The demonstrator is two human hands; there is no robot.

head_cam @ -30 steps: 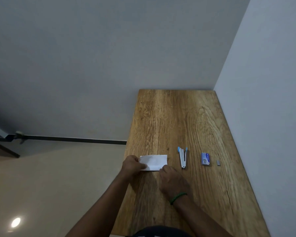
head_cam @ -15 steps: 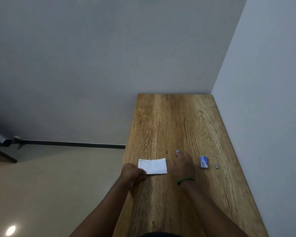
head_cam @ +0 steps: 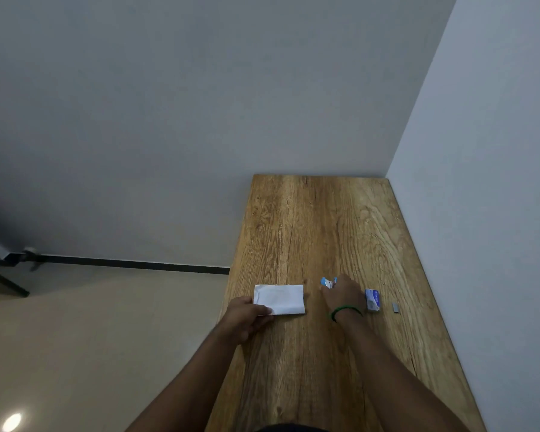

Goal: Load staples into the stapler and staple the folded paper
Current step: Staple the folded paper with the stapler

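Fig.: white folded paper [head_cam: 279, 299] is pinched by left grip [head_cam: 245, 318] | blue-and-silver stapler [head_cam: 326, 282] is clasped by right grip [head_cam: 343, 294] | loading, stapling judged outstanding

The right hand [head_cam: 343, 296] has left the folded paper [head_cam: 279, 299] and moved over to the stapler [head_cam: 327, 282]. It covers most of it now; only the blue end shows.

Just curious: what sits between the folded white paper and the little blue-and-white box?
The right hand, holding a light-blue stapler; the head view shows it.
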